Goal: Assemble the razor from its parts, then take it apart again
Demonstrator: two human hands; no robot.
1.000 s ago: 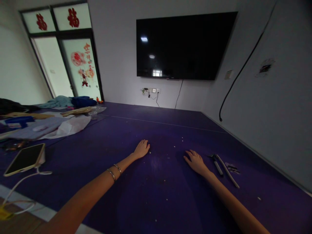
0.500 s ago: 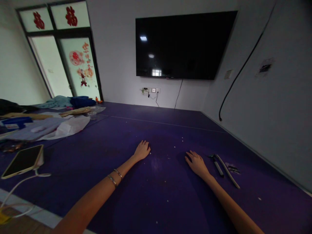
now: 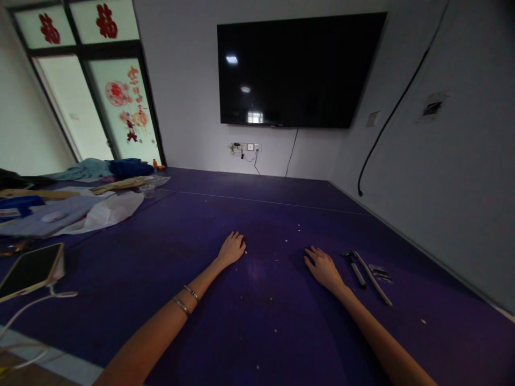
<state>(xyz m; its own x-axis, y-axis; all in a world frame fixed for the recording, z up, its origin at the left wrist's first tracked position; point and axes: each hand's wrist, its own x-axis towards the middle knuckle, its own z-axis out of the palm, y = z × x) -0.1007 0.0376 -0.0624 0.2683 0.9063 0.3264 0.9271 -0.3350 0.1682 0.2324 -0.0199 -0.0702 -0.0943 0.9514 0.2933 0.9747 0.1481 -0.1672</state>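
Observation:
My left hand (image 3: 232,249) lies palm down on the purple tabletop (image 3: 253,305), its fingers spread a little and nothing in them. Two bracelets (image 3: 185,300) circle that wrist. To the right, my right hand (image 3: 323,267) also rests flat with fingers apart, holding nothing. Just beyond it on the right lie a slim grey-handled tool (image 3: 358,274), whose kind I cannot make out, and a long curved pale handle (image 3: 374,281). Beside them is a small clear packet (image 3: 380,274) with dark pieces inside. Small white scraps (image 3: 299,230) dot the surface between and around my hands.
A phone (image 3: 32,271) with a white cable (image 3: 28,303) stands tilted at the left edge. Behind it are papers and a white plastic sheet (image 3: 115,212), a blue box (image 3: 20,206) and folded cloths (image 3: 131,168). A television (image 3: 298,75) hangs on the far wall.
The view has shifted slightly, so the surroundings sit a little further left in the picture. Both hands stay resting on the tabletop in the same places.

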